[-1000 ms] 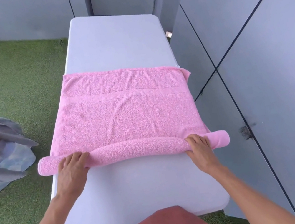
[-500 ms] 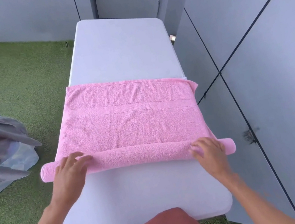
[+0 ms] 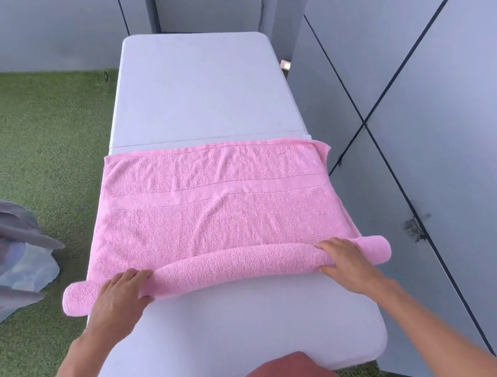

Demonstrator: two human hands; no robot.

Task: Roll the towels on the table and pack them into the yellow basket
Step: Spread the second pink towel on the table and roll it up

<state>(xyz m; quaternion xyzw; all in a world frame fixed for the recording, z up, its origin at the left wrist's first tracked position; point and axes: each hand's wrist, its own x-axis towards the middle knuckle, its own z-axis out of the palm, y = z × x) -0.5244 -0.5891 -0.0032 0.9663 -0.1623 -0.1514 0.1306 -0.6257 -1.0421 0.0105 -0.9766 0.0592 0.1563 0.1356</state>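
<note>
Two hands, left hand (image 3: pixel 117 297) and right hand (image 3: pixel 346 257), lay curled over the pink towel (image 3: pixel 212 214)'s started roll at the table (image 3: pixel 199 97)'s near half; uneven pushing risked a skewed, slack roll.

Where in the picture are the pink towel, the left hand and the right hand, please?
pink towel (image 3: pixel 212 214): head view, on the flat unrolled part.
left hand (image 3: pixel 117 297): head view, on the back of the hand, over the roll.
right hand (image 3: pixel 346 257): head view, on the back of the hand, over the roll.
</note>
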